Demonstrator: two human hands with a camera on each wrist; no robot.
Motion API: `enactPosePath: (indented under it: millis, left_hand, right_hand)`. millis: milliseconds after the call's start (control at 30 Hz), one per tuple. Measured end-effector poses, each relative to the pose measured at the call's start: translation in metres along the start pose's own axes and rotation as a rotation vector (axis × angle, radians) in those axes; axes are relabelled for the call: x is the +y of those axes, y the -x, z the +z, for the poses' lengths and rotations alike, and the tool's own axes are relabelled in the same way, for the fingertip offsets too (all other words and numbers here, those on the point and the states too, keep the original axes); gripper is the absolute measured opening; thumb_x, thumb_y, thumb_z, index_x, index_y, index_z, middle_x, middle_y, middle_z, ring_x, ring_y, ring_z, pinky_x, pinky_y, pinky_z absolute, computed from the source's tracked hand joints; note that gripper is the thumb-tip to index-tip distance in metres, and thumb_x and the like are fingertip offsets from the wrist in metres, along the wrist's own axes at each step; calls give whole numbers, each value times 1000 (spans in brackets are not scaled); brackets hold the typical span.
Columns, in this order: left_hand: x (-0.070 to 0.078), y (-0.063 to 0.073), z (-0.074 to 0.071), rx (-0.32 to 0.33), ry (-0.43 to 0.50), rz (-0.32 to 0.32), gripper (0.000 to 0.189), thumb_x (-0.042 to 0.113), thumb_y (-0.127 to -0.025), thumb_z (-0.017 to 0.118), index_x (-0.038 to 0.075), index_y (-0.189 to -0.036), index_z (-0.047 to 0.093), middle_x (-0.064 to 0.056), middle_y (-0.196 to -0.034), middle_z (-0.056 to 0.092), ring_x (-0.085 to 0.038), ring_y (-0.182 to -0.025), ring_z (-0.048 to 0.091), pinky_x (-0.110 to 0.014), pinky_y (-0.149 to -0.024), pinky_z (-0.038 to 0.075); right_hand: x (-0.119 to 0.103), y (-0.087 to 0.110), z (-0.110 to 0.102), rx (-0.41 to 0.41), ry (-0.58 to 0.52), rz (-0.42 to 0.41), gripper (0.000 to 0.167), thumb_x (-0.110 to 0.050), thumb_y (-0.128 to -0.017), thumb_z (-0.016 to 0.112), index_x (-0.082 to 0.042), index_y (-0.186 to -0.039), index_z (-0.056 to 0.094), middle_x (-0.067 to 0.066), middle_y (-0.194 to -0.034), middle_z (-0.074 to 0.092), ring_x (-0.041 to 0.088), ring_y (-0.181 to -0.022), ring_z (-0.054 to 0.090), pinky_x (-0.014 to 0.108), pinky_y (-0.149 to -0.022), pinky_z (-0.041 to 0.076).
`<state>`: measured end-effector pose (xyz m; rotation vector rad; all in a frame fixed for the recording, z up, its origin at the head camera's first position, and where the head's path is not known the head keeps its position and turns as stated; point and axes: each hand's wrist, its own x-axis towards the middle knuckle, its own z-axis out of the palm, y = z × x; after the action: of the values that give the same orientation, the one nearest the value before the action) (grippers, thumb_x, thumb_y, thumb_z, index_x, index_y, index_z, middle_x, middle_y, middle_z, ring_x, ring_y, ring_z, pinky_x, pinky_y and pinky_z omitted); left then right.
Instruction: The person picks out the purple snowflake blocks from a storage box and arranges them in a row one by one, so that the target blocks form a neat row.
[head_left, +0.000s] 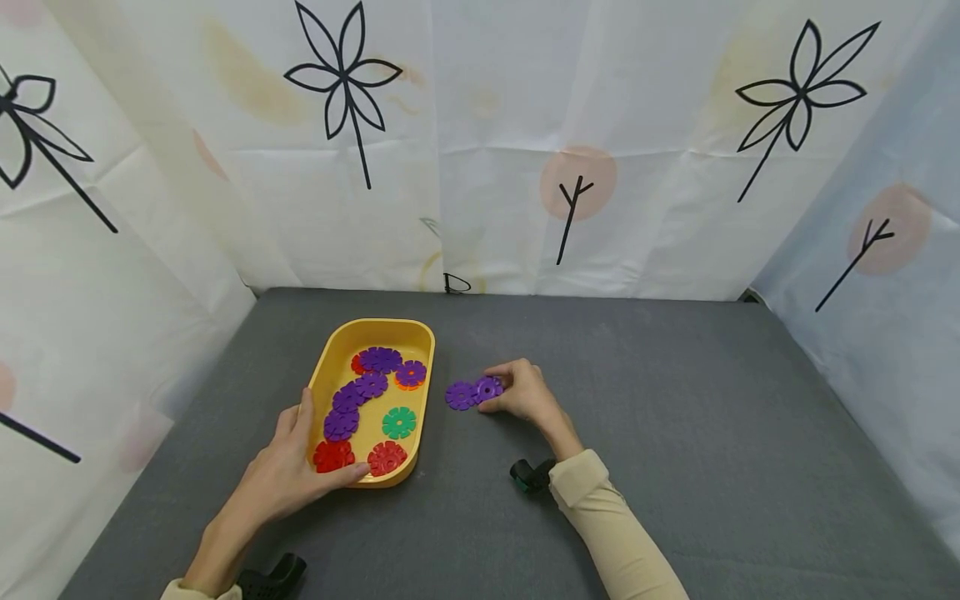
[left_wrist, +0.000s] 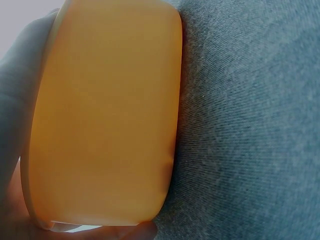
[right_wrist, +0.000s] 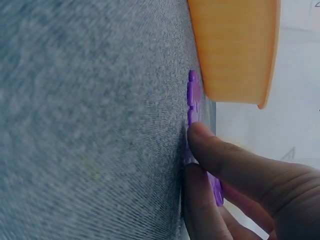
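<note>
My left hand (head_left: 277, 477) grips the near left corner of a yellow plastic tray (head_left: 408, 335), thumb along the near rim and fingers along the left side. In the left wrist view the tray's outer wall (left_wrist: 110, 115) fills much of the picture. Inside lie several purple flower-shaped discs (head_left: 341, 423), a green one (head_left: 399, 422), and red ones (head_left: 387, 457). To the right of the tray, my right hand (head_left: 528, 393) pinches a purple flower disc (head_left: 489, 388) between thumb and fingers. A second purple disc (head_left: 460, 396) adjoins it on the left, close over the table.
Beneath everything is a grey cloth-covered table (head_left: 675, 417). White patterned curtains (head_left: 495, 100) rise along its back and sides. A black wrist device (head_left: 531, 475) is under the right wrist, another (head_left: 273, 577) by the left.
</note>
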<state>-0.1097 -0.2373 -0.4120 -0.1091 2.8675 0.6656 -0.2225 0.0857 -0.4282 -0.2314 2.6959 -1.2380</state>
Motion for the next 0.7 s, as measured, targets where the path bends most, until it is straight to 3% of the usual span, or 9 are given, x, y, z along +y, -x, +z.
enactPosePath:
  millis: [200, 267, 533, 700]
  left_hand:
    - [0, 0, 0, -3, -5, -7, 147, 78, -71, 74, 4, -162, -14, -30, -155, 20, -49, -122, 52, -63, -94, 54]
    - [0, 0, 0, -1, -7, -7, 147, 78, -70, 74, 4, -162, -14, -31, -155, 20, -49, -122, 52, -64, -94, 54]
    - [1, 0, -1, 0, -7, -12, 147, 78, -71, 74, 4, -162, -14, -31, -155, 20, -50, -123, 52, -64, -94, 53]
    - [1, 0, -1, -8, -7, -19, 147, 79, -71, 73, 4, -162, -14, -30, -156, 19, -50, -122, 52, -63, -94, 53]
  right_hand:
    - [-1, 1, -1, 2, 28, 13, 56, -11, -71, 94, -5, -123, 74, 4, -76, 63, 15, -76, 44, 24, -61, 36]
    - [-1, 2, -1, 9, 42, 21, 56, -12, -71, 94, -6, -123, 75, 4, -77, 65, 15, -78, 45, 24, -62, 36]
    - [-4, 5, -1, 15, 65, 52, 53, -15, -73, 93, -7, -122, 75, 14, -107, 77, 31, -112, 55, 43, -91, 49]
    - [-2, 6, -2, 22, 63, 41, 52, -14, -73, 93, -5, -121, 75, 15, -110, 78, 32, -112, 65, 46, -95, 54]
